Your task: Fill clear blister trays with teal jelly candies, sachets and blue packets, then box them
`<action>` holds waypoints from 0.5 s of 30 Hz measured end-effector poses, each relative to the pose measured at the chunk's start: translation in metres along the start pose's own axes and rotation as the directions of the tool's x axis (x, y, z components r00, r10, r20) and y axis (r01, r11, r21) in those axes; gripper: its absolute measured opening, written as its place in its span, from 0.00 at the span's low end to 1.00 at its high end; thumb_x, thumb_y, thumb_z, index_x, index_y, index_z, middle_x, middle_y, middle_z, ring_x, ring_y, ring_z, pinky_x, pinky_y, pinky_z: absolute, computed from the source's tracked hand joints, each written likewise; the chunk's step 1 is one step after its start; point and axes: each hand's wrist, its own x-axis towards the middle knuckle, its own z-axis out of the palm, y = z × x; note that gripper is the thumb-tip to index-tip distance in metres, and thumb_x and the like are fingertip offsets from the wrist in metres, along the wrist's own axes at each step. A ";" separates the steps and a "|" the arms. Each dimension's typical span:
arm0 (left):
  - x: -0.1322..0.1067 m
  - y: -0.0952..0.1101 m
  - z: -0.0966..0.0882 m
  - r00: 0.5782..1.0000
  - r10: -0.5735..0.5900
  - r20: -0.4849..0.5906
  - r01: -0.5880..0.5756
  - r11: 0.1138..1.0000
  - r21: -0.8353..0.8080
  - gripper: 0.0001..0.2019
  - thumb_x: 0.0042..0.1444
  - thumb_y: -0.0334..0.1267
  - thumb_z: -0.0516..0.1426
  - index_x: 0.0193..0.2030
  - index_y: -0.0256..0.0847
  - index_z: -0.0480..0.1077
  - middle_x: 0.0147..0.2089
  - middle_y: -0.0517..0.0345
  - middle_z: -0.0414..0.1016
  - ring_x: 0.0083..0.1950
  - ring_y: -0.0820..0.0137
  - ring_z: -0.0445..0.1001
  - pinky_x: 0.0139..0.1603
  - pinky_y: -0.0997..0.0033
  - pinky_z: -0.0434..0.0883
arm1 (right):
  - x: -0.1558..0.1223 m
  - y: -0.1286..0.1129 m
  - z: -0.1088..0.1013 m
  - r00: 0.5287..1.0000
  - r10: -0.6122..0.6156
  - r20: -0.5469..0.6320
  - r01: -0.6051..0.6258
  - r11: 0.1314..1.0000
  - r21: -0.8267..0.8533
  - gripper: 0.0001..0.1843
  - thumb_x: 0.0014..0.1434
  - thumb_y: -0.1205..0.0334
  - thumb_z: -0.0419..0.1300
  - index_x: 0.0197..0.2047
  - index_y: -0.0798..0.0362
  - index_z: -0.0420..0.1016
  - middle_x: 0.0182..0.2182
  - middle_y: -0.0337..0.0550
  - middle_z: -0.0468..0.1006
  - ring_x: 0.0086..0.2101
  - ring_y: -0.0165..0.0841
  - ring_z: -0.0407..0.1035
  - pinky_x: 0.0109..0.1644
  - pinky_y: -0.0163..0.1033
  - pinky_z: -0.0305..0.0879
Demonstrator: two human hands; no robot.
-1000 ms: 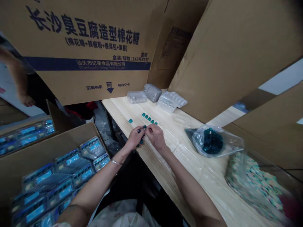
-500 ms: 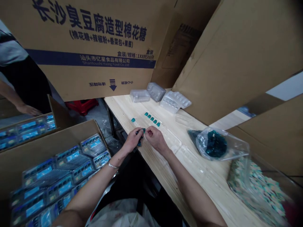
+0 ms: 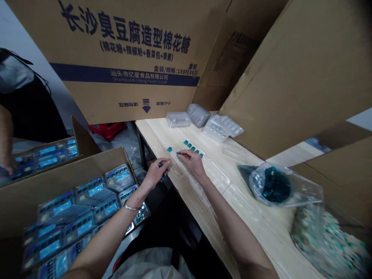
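Note:
My left hand (image 3: 156,173) is closed at the near edge of the wooden table (image 3: 255,217), with several small teal pieces held in its fingers. My right hand (image 3: 192,162) pinches one teal piece (image 3: 178,154) and holds it over a clear plastic blister tray (image 3: 186,149) lying flat on the table. A row of teal pieces (image 3: 193,148) sits in the tray's pockets, and one more teal piece (image 3: 169,149) sits at its left end.
A clear bag of dark teal pieces (image 3: 274,185) lies to the right. Stacks of empty clear trays (image 3: 221,128) stand at the table's far end against big cardboard boxes (image 3: 124,58). An open carton of blue-labelled packs (image 3: 78,209) stands at my left. Another person (image 3: 11,100) stands at far left.
My hands have parted: the right one moved forward over the tray with one teal piece, the left one stayed at the table edge. The camera view shifted slightly left.

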 end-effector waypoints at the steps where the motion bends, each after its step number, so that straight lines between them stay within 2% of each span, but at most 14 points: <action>1: -0.001 0.000 -0.002 0.999 -0.041 0.003 0.041 0.999 -0.008 0.20 0.50 0.53 0.57 0.43 0.39 0.72 0.29 0.60 0.69 0.22 0.76 0.64 0.17 0.79 0.57 | 0.007 0.004 0.002 0.996 -0.088 0.005 0.089 0.991 -0.099 0.07 0.52 0.62 0.63 0.34 0.53 0.80 0.34 0.46 0.79 0.34 0.34 0.72 0.42 0.41 0.68; 3: -0.004 0.000 -0.006 0.995 -0.104 0.009 0.104 0.994 -0.020 0.23 0.50 0.55 0.57 0.45 0.38 0.71 0.29 0.59 0.68 0.22 0.76 0.64 0.14 0.81 0.53 | 0.020 0.011 0.007 0.976 -0.199 0.088 0.214 0.947 -0.240 0.07 0.54 0.66 0.61 0.36 0.53 0.80 0.35 0.47 0.79 0.37 0.35 0.72 0.44 0.41 0.67; 7: -0.004 0.002 -0.008 0.986 -0.165 0.024 0.166 0.985 -0.048 0.25 0.48 0.56 0.58 0.45 0.38 0.71 0.32 0.58 0.69 0.22 0.78 0.63 0.14 0.83 0.52 | 0.032 0.023 0.017 0.940 -0.255 0.228 0.324 0.879 -0.349 0.08 0.57 0.68 0.59 0.38 0.54 0.79 0.35 0.47 0.79 0.38 0.35 0.71 0.46 0.40 0.64; 12: -0.001 0.001 -0.008 0.980 -0.194 0.037 0.197 0.976 -0.091 0.25 0.47 0.55 0.60 0.45 0.38 0.72 0.32 0.58 0.69 0.22 0.79 0.64 0.14 0.84 0.50 | 0.031 0.034 0.024 0.916 -0.324 0.236 0.396 0.820 -0.412 0.10 0.60 0.64 0.56 0.39 0.55 0.78 0.33 0.47 0.75 0.36 0.35 0.67 0.43 0.39 0.62; 15: 0.001 0.000 -0.008 0.977 -0.209 0.043 0.213 0.969 -0.127 0.25 0.46 0.54 0.61 0.45 0.38 0.72 0.31 0.58 0.69 0.22 0.79 0.64 0.14 0.84 0.51 | 0.031 0.036 0.026 0.917 -0.314 0.246 0.394 0.810 -0.434 0.11 0.62 0.64 0.54 0.36 0.54 0.78 0.31 0.45 0.72 0.34 0.33 0.64 0.39 0.37 0.61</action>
